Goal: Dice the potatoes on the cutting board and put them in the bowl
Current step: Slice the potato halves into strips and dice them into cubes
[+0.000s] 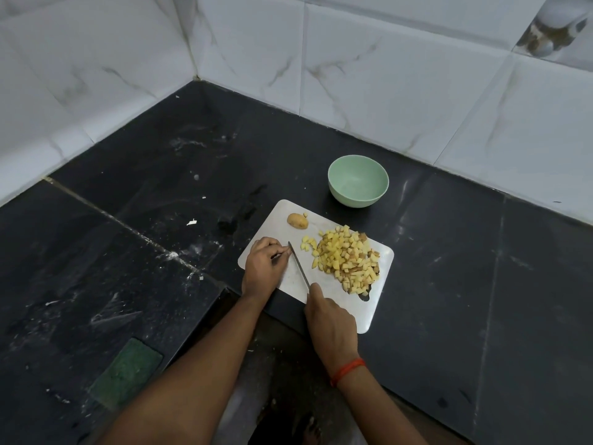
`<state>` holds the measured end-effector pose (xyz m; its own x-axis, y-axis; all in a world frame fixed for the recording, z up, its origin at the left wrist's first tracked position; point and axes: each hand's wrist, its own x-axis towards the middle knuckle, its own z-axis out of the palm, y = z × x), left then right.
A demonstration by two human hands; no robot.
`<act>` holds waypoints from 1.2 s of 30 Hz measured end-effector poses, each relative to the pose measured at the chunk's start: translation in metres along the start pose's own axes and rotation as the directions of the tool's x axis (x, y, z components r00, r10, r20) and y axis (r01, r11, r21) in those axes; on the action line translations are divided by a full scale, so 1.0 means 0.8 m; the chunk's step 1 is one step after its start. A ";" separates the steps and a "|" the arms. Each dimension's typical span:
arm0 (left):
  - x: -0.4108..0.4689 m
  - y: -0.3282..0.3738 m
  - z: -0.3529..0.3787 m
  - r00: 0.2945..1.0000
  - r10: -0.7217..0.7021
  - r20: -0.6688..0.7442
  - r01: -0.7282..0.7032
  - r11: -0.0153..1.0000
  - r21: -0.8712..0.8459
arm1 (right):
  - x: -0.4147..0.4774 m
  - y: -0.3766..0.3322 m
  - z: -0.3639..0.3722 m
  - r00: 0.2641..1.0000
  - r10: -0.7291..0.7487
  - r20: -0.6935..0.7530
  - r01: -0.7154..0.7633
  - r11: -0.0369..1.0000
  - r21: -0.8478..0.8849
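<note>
My right hand (330, 319) grips the knife (299, 266) by its handle. The blade slants away toward my left hand (264, 263), whose curled fingers meet the tip; I cannot tell whether they pinch it. The uncut potato piece (297, 220) lies just beyond the left hand, long axis crosswise. The diced pile (348, 260) sits right of the blade, with the empty bowl (357, 181) beyond it.
</note>
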<state>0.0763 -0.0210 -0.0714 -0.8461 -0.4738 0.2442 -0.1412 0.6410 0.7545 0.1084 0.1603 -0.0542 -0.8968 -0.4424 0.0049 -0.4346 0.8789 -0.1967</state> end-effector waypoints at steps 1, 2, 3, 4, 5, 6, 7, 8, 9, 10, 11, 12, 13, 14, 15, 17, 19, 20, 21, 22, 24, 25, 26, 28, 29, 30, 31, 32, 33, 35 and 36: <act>0.000 0.001 0.000 1.000 -0.007 0.002 0.007 1.000 -0.002 | -0.007 0.004 0.000 1.000 0.006 -0.005 -0.006 1.000 -0.018; 0.000 0.002 -0.001 1.000 -0.012 0.002 0.012 1.000 -0.005 | -0.012 0.007 0.000 1.000 0.011 -0.019 -0.012 0.999 -0.033; 0.000 0.001 0.001 1.000 -0.014 0.001 0.014 1.000 -0.008 | -0.016 0.011 0.000 0.999 0.016 -0.038 -0.018 0.999 -0.041; 0.001 0.001 0.001 1.000 -0.013 0.002 0.013 1.000 -0.013 | -0.017 0.011 -0.002 0.998 0.024 -0.064 -0.026 0.999 -0.042; 0.000 0.001 0.002 1.000 -0.011 0.009 0.012 1.000 -0.016 | -0.017 0.010 -0.003 0.994 0.031 -0.102 -0.034 0.999 -0.027; -0.001 0.003 0.002 1.000 -0.011 0.016 0.011 1.000 -0.015 | -0.015 0.008 -0.006 0.989 0.053 -0.135 -0.052 0.999 0.014; -0.001 0.005 0.001 1.000 -0.013 0.018 0.014 1.000 -0.013 | -0.012 0.008 -0.008 0.983 0.080 -0.165 -0.069 0.995 0.073; -0.001 0.006 0.000 1.000 -0.021 0.016 0.021 1.000 -0.014 | -0.008 0.009 -0.010 0.974 0.113 -0.195 -0.086 0.986 0.141; -0.001 0.006 -0.002 0.999 -0.030 0.015 0.031 0.999 -0.017 | -0.003 0.012 -0.013 0.964 0.136 -0.227 -0.089 0.975 0.204; -0.001 0.005 -0.002 0.999 -0.039 0.022 0.039 0.999 -0.017 | 0.000 0.018 -0.016 0.954 0.152 -0.258 -0.085 0.964 0.254; 0.000 0.005 -0.002 0.998 -0.044 0.038 0.044 0.999 -0.010 | 0.004 0.024 -0.018 0.943 0.163 -0.291 -0.076 0.954 0.289; 0.001 0.006 -0.001 0.997 -0.048 0.063 0.048 0.999 0.005 | 0.007 0.031 -0.019 0.928 0.180 -0.325 -0.075 0.947 0.313; 0.003 0.007 -0.001 0.994 -0.051 0.092 0.048 0.998 0.027 | 0.008 0.038 -0.019 0.912 0.205 -0.356 -0.080 0.939 0.334; 0.007 0.011 0.001 0.992 -0.052 0.119 0.047 0.998 0.052 | 0.009 0.044 -0.016 0.895 0.226 -0.384 -0.085 0.933 0.350; 0.010 0.015 0.002 0.988 -0.054 0.143 0.043 0.996 0.078 | 0.009 0.048 -0.012 0.881 0.244 -0.405 -0.087 0.926 0.368; 0.020 0.023 0.008 0.981 -0.063 0.182 0.043 0.993 0.112 | 0.006 0.050 -0.008 0.869 0.269 -0.416 -0.079 0.904 0.420; 0.030 0.034 0.015 0.972 -0.068 0.227 0.042 0.992 0.118 | 0.006 0.052 -0.008 0.864 0.297 -0.407 -0.083 0.881 0.466; 0.033 0.039 0.020 0.965 -0.062 0.254 0.033 0.993 0.115 | 0.006 0.054 -0.007 0.863 0.315 -0.394 -0.097 0.870 0.484; 0.036 0.045 0.024 0.957 -0.056 0.285 0.027 0.994 0.105 | 0.007 0.054 -0.007 0.865 0.331 -0.378 -0.113 0.861 0.496; 0.037 0.051 0.027 0.946 -0.050 0.319 0.025 0.996 0.083 | 0.007 0.054 -0.007 0.865 0.342 -0.367 -0.128 0.858 0.498; 0.038 0.061 0.032 0.929 -0.035 0.368 0.028 0.999 0.024 | 0.008 0.054 -0.007 0.864 0.350 -0.363 -0.144 0.860 0.489; 0.037 0.065 0.033 0.933 -0.030 0.360 0.029 1.000 0.010 | 0.008 0.055 -0.007 0.865 0.347 -0.362 -0.142 0.862 0.487; 0.037 0.067 0.033 0.946 -0.025 0.324 0.024 1.000 0.008 | 0.008 0.055 -0.007 0.869 0.342 -0.357 -0.139 0.862 0.488; 0.041 0.066 0.029 0.978 -0.009 0.209 0.003 0.999 0.032 | 0.007 0.056 -0.006 0.877 0.334 -0.345 -0.132 0.859 0.495; 0.046 0.064 0.027 0.987 0.001 0.162 -0.011 0.998 0.057 | 0.007 0.056 -0.006 0.880 0.330 -0.342 -0.127 0.858 0.498; 0.054 0.061 0.025 0.990 0.015 0.140 -0.029 0.995 0.095 | 0.007 0.057 -0.005 0.880 0.327 -0.345 -0.122 0.857 0.500; 0.063 0.058 0.024 0.989 0.029 0.144 -0.051 0.988 0.147 | 0.007 0.057 -0.005 0.880 0.323 -0.348 -0.117 0.858 0.501; 0.074 0.055 0.022 0.985 0.038 0.168 -0.072 0.977 0.201 | 0.008 0.057 -0.006 0.879 0.321 -0.351 -0.115 0.859 0.499; 0.085 0.052 0.021 0.978 0.035 0.203 -0.086 0.965 0.247 | 0.008 0.057 -0.006 0.878 0.321 -0.354 -0.114 0.861 0.496; 0.105 0.050 0.017 0.963 -0.007 0.269 -0.078 0.948 0.307 | 0.008 0.057 -0.004 0.879 0.324 -0.351 -0.119 0.860 0.496; 0.112 0.050 0.016 0.959 -0.023 0.283 -0.074 0.942 0.326 | 0.009 0.057 -0.004 0.879 0.326 -0.348 -0.122 0.859 0.497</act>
<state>-0.0118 -0.0301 -0.0274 -0.9535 -0.2981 0.0447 -0.2382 0.8361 0.4941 0.0822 0.1978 -0.0601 -0.9587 -0.0398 0.2817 -0.2230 0.7200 -0.6571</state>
